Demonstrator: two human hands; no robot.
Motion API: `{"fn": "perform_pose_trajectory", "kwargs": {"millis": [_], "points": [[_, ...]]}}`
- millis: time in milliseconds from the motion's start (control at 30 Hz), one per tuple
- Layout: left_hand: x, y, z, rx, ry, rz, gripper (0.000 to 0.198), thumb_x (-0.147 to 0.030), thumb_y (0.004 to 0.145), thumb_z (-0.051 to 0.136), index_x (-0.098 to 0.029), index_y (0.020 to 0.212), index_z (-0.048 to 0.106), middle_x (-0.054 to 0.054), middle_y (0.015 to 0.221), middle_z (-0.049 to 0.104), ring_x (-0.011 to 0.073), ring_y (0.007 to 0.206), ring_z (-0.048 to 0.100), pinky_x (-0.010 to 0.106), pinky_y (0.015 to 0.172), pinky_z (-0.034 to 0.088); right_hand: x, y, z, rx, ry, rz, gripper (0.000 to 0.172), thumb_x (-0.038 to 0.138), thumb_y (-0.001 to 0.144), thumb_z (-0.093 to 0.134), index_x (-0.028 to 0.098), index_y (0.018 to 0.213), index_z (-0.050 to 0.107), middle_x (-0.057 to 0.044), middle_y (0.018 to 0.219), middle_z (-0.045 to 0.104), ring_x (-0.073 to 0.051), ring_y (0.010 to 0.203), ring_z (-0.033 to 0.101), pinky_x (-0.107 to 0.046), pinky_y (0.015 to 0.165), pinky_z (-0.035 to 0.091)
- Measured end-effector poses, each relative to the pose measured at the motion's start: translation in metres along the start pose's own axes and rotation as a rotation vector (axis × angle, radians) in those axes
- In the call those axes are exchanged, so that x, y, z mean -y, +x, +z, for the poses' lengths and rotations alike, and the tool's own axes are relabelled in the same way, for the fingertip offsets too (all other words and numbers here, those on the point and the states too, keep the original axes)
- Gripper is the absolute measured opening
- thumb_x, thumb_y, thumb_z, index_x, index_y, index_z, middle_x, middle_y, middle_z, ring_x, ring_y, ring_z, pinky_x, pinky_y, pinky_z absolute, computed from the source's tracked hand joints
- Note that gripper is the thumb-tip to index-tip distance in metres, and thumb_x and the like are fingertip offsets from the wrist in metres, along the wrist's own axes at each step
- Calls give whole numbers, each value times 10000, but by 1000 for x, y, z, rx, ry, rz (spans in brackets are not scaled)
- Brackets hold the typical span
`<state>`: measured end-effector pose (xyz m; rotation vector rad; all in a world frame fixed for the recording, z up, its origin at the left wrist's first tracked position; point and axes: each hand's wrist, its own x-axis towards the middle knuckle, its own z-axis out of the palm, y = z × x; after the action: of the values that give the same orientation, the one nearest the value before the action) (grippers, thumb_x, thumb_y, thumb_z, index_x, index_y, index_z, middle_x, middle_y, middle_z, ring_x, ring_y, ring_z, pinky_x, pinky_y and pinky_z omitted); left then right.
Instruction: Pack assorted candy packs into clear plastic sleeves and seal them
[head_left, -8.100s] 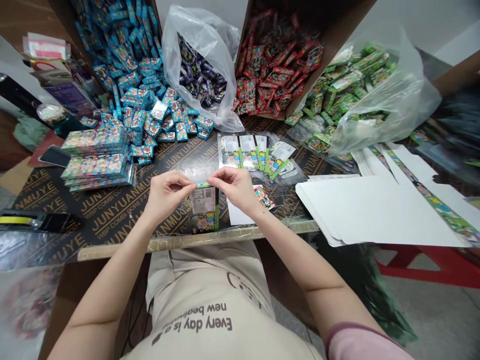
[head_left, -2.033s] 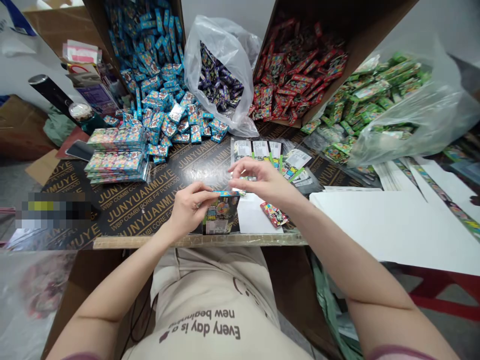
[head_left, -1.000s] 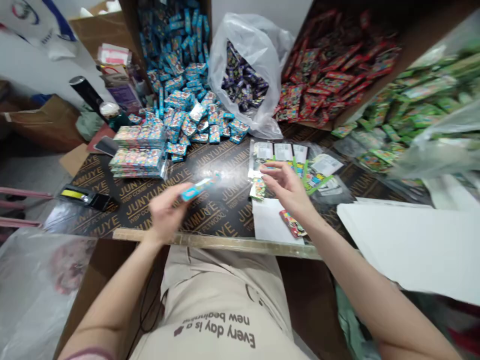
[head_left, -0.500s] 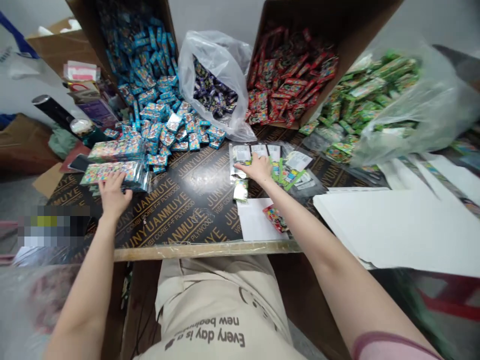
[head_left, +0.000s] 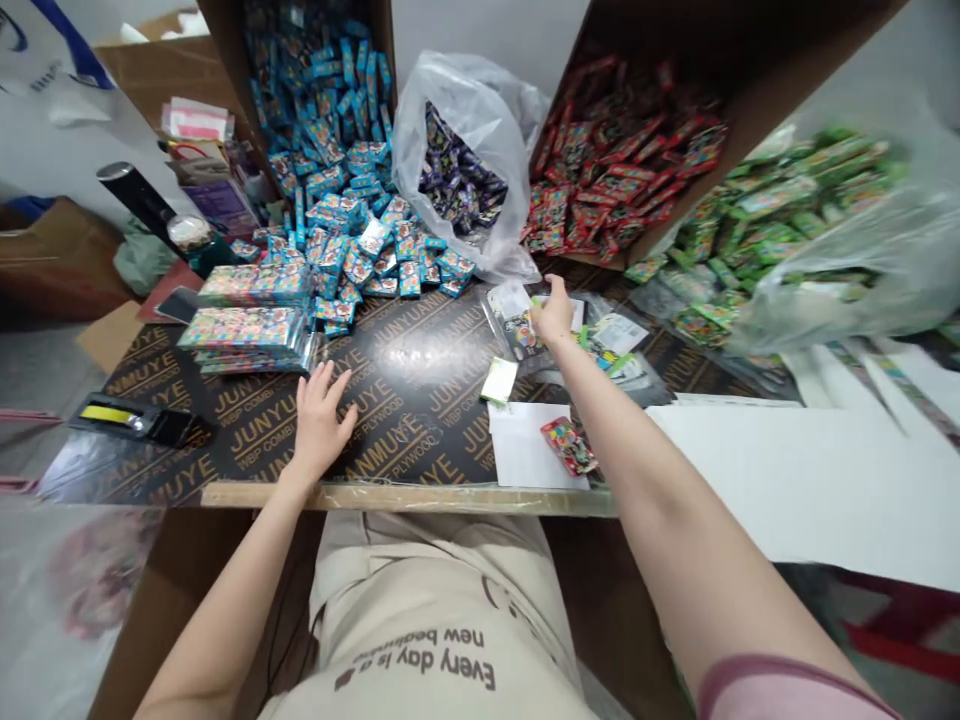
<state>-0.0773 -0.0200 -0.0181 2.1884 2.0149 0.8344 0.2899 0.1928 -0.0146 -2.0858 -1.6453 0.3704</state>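
Left hand point(head_left: 322, 428), fingers point(head_left: 324, 384) spread wide, near the bench's point(head_left: 409, 395) front edge; right hand point(head_left: 553, 314) at fanned pouches point(head_left: 604, 345), its hold indiscernible.

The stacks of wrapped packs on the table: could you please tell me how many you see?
2: the front stack, nearer the left hand, and the back stack just behind it, both beside the loose blue packets. Others may be hidden behind them.

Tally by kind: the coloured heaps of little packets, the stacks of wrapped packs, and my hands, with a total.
Heaps: 4 (blue heap, purple heap, red heap, green heap)
Stacks: 2 (rear stack, front stack)
Hands: 2 (left hand, right hand)
Total: 8
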Motion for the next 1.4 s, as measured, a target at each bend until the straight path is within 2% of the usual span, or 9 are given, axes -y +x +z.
{"fn": "perform_pose_trajectory", "kwargs": {"millis": [233,467,567,733,867,967,1100,1200,1400], "points": [[-25,19,-13,42,-571,-208,624,-469,791,659,-168,1325,546,162,1406,532,294,1320,488,480,1126,342,-7,-39,-66,-318,317,-136,563,277,853,409,129,1394,357,-116,966,633,-249,905,607,-429,848,482],[-109,26,7,353,-1537,-369,779,-713,758,567,-221,1360,516,132,1325,610,301,1252,550,462,1060,403,49,-161,-43,164,1008,-149,590,460,756,661,320,1269,407,15,819,566,-159,678,584,-314,663,530],[-132,16,7,347,-1754,-422,726,-728,769,535,-227,1292,585,99,1292,634,292,1234,558,431,1013,452,60,-190,-23,139,1199,-44,554,423,724,707,322,1189,422,26,827,549,-135,674,582,-283,660,534],[-133,-6,3,206,-1660,-593,483,-415,617,829,-189,1025,705,56,990,739,210,889,688,330,788,563,58,-202,-11,-32,1252,-56,626,399,753,683,350,1267,329,12,913,551,-140,757,618,-289,701,539],[-118,-5,-6,-12,-1456,-695,304,-337,596,841,-153,807,724,26,780,737,146,678,668,252,635,544,61,-214,-24,-86,897,-202,800,459,799,645,325,1427,168,-81,1082,575,-247,986,635,-445,838,533],[-103,2,-32,148,-1325,-582,258,-311,591,839,-145,764,745,25,692,727,145,602,653,242,572,513,62,-216,-48,-304,476,-306,962,526,725,725,261,1482,193,-199,1366,441,-382,1332,401,-584,1001,405],[-93,11,-72,601,-1190,-404,276,-315,619,821,-136,824,777,60,699,741,183,607,671,275,569,514,66,-214,-81,200,455,-618,549,505,719,747,309,1211,603,-111,1107,667,-360,1083,599,-517,873,489],[-92,15,-80,500,-1342,-414,370,-471,642,785,-153,832,781,69,732,751,206,657,690,316,645,537,72,-218,-87,563,678,-552,159,412,823,654,258,834,696,-34,730,688,-216,673,639,-358,636,516],[-125,-5,-28,351,-1732,-497,857,-871,603,513,-180,1074,701,112,1078,728,339,1133,617,453,949,482,81,-241,-34,284,1075,-94,199,397,795,665,246,867,558,18,669,599,-160,606,583,-296,586,490]]}}
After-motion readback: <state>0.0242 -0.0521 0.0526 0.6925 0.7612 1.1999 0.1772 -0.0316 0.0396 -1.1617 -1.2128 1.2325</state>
